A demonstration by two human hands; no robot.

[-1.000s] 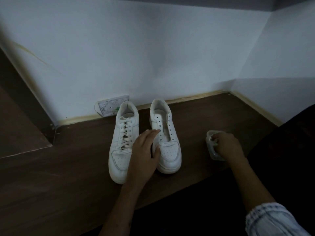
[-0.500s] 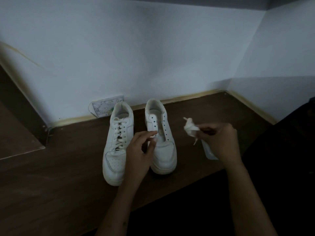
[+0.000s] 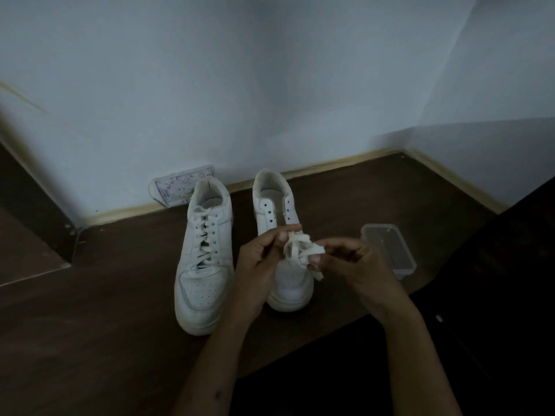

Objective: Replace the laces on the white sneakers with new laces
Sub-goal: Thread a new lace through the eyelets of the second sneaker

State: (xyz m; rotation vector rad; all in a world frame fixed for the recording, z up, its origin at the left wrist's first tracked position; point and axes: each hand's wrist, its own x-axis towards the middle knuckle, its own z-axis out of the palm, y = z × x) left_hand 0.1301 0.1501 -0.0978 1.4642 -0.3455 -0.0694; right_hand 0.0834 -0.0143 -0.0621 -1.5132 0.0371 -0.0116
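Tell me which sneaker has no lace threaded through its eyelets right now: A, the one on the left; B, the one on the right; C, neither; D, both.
B: the right sneaker shows bare eyelets, the left sneaker is laced up, and the left hand and right hand hold a bundled white lace above the shoes.

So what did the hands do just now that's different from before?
The right hand lifted a bundled white lace out of the clear plastic box and brought it over the unlaced sneaker. The left hand left that sneaker's toe and now pinches the lace too. Both sneakers, including the laced sneaker, and the box stayed put.
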